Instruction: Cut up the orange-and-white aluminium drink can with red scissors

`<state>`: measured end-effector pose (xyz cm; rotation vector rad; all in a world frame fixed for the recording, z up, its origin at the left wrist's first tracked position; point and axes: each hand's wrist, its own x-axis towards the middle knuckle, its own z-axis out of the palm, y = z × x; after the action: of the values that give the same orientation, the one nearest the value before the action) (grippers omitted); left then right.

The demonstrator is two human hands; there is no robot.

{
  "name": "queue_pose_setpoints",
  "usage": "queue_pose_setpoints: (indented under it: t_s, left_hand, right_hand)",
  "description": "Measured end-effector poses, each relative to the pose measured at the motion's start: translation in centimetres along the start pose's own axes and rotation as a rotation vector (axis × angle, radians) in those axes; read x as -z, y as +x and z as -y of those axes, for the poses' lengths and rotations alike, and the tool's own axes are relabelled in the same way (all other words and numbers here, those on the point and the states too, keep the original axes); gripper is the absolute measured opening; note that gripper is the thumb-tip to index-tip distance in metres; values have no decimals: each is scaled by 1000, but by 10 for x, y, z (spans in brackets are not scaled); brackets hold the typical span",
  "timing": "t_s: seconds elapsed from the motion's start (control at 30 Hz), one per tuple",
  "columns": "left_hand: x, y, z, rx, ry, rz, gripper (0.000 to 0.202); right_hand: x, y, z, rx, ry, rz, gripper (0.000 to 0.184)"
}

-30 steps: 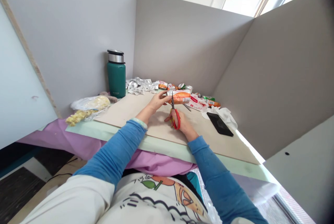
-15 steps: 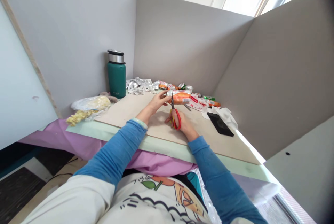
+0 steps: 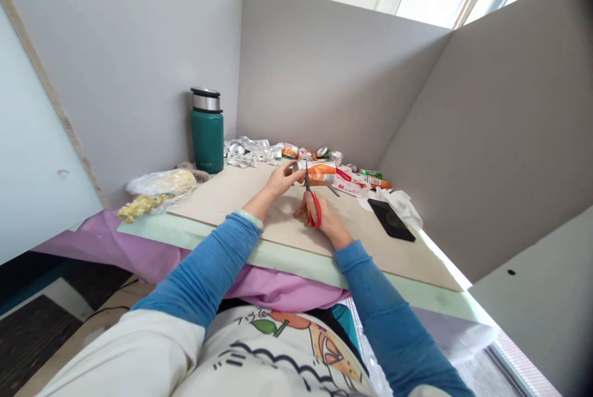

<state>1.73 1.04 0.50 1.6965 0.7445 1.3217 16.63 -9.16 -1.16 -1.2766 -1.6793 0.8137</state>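
My left hand [image 3: 280, 179] grips the left end of an orange and white drink can [image 3: 323, 173], held sideways above the beige board [image 3: 241, 190]. In my right hand [image 3: 319, 210] is a pair of scissors [image 3: 313, 208] with red and yellow handles. Their blades point up and away from me, against the can close to my left fingertips. How deep the blades go into the can is too small to tell. Behind the can, a red and white wrapper [image 3: 352, 184] lies on the board.
A green bottle [image 3: 207, 137] stands at the back left, beside crumpled foil-like scraps [image 3: 250, 151]. A plastic bag [image 3: 162, 184] sits at the left edge. On the right lie a black phone [image 3: 391, 220] and white tissue [image 3: 405, 205]. Cut cans [image 3: 290, 150] line the back; grey panels [image 3: 333, 70] enclose the table.
The can has shifted and turned slightly in my left hand, its right end now a little farther left. The scissors have moved only slightly, with their handles a touch higher.
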Motion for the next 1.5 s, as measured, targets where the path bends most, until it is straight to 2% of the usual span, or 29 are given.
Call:
queue_pose_setpoints:
  t_s: [0.2, 0.77, 1.5]
  left_hand:
    - [0, -4, -5, 32, -66, 39, 64]
    - [0, 0, 1, 28, 11, -25, 59]
    - [-1, -4, -3, 52, 11, 16, 61]
  right_hand:
    - [0, 0, 0, -6, 16, 15, 47]
    - [-1, 0, 0, -40, 29, -13, 50]
    - [0, 5, -5, -48, 39, 5, 46]
